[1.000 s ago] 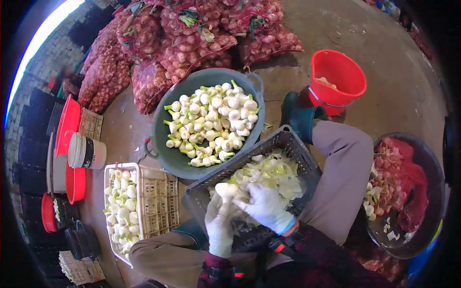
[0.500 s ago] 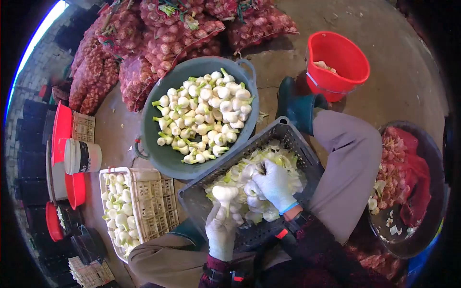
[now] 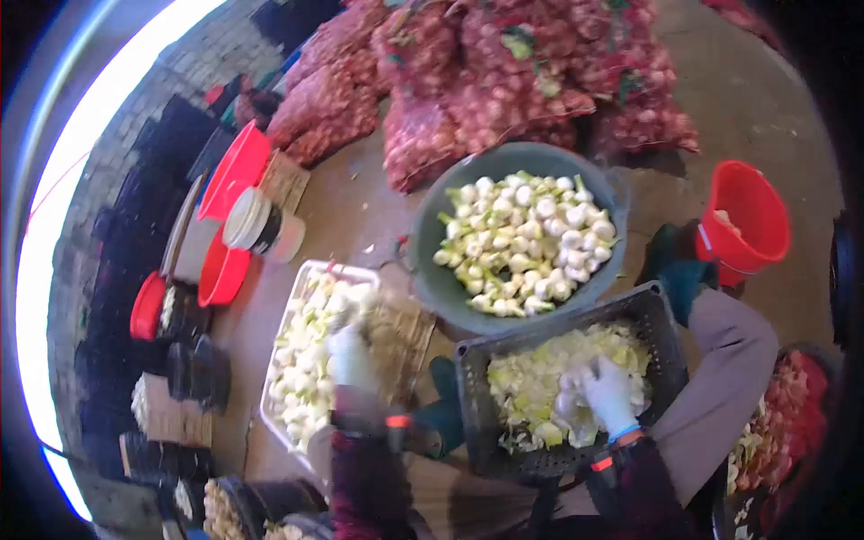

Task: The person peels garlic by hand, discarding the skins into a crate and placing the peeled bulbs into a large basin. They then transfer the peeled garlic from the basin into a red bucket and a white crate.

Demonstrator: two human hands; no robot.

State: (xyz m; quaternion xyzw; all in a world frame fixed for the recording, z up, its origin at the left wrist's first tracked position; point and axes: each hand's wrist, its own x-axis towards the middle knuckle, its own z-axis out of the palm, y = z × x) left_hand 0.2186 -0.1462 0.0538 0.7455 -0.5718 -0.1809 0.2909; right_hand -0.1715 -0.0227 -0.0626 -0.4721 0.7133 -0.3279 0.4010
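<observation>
Both my hands wear pale gloves. My left hand point(image 3: 354, 358) is smeared by motion over the white crate point(image 3: 267, 396), which is filled with trimmed garlic bulbs point(image 3: 301, 387); its fingers and anything in them cannot be made out. My right hand point(image 3: 610, 398) reaches into the black crate point(image 3: 477, 441) between my legs, its fingers bent down among pale garlic skins point(image 3: 526, 396). Something whitish lies at those fingertips, too blurred to name. Behind the black crate, a grey-green tub point(image 3: 432, 288) holds many white garlic bulbs point(image 3: 531, 234) with short green stems.
Red mesh sacks of garlic point(image 3: 486, 108) are piled behind the tub. A red bucket point(image 3: 747, 220) stands at the right, beyond my boot point(image 3: 688, 279). A dark basin with a red net point(image 3: 805, 405) is at lower right. Red basins point(image 3: 236, 171) and a white bucket point(image 3: 247, 220) stand left.
My left hand has gone from the black crate, where it held a garlic bulb, to over the white crate. My right hand stays over the skins. The view has swung left.
</observation>
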